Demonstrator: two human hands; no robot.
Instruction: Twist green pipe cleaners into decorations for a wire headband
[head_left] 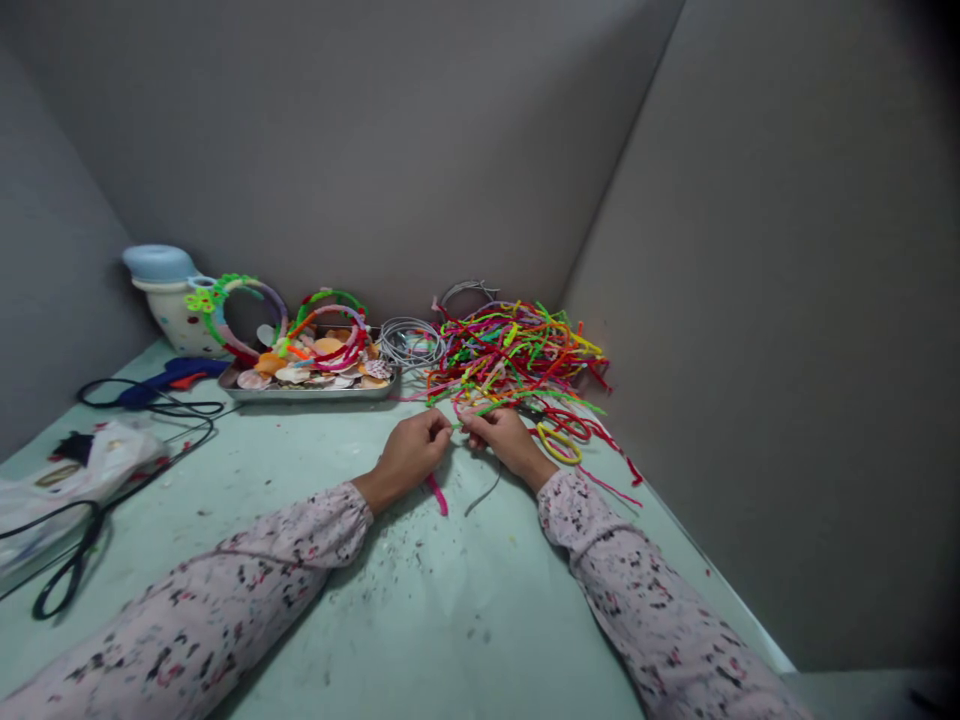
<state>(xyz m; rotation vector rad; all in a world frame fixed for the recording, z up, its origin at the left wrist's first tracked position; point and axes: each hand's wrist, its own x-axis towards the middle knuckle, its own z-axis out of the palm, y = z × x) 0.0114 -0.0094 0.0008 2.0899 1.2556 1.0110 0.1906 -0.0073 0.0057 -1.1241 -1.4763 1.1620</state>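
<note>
My left hand [411, 450] and my right hand [501, 436] meet at the near edge of a heap of coloured pipe cleaners [517, 360]. Both hands are closed in a pinch on strands between them. A green pipe cleaner [480, 411] runs across my right fingers. A pink strand [437, 494] hangs down from under my left hand, and a thin grey wire [484, 492] trails from under the right hand onto the pale green table [420, 600].
A metal tray [307, 392] of seashells and wrapped hoops stands at the back, beside coils of grey wire [411, 342]. A white and blue pot [169, 295], a blue glue gun [169, 378], black scissors [67, 570] and a plastic bag [75, 475] lie left. Grey walls enclose the corner.
</note>
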